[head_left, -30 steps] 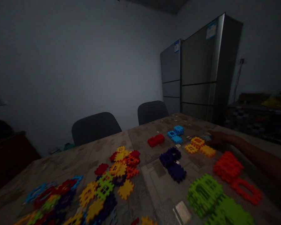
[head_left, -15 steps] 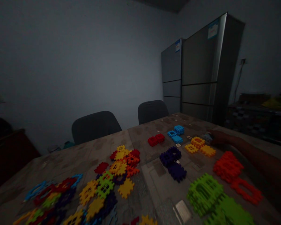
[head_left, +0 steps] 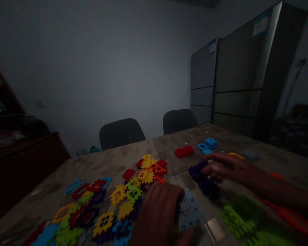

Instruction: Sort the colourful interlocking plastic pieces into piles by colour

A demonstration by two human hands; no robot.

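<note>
Two bare hands are over one patterned brown-grey table (head_left: 92, 167). The left hand (head_left: 157, 212) is partly closed, its fingers and thumb around one grey plastic block with toothed edges (head_left: 189, 212), located at the near centre of the table. The right hand (head_left: 223, 167) is partly open, index finger extended and the other fingers bent. It overlaps one group of dark-purple toothed plastic pieces (head_left: 197, 171); contact cannot be determined.

Beyond the hands are one red toothed plastic group (head_left: 184, 151) and one light-blue toothed plastic group (head_left: 210, 143). One mixed-colour spread of toothed plastic pieces (head_left: 118, 194) covers the left side; overlap prevents an exact count. Two dark padded chairs (head_left: 122, 134) (head_left: 180, 121) and two grey metallic refrigerators (head_left: 202, 75) (head_left: 238, 68) stand behind.
</note>
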